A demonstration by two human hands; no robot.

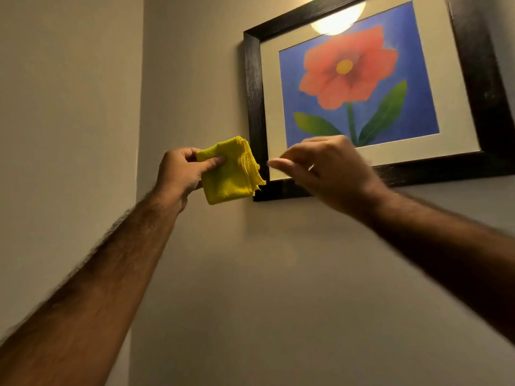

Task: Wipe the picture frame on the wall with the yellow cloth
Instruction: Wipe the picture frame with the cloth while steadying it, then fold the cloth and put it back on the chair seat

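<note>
A dark wooden picture frame (253, 107) hangs on the beige wall at the upper right, holding a painting of a red flower on blue with a cream mat. My left hand (178, 174) is raised just left of the frame's lower left corner and grips a folded yellow cloth (231, 176) between thumb and fingers. The cloth's layered edges point toward the frame and sit just beside its left rail. My right hand (326, 168) hovers in front of the frame's lower left part, blurred, fingers apart, fingertips close to the cloth's edge and holding nothing.
A wall corner (139, 135) runs vertically left of my left hand. A round lamp glare (338, 23) reflects in the glass at the picture's top. Bare beige wall (278, 274) spreads below the frame.
</note>
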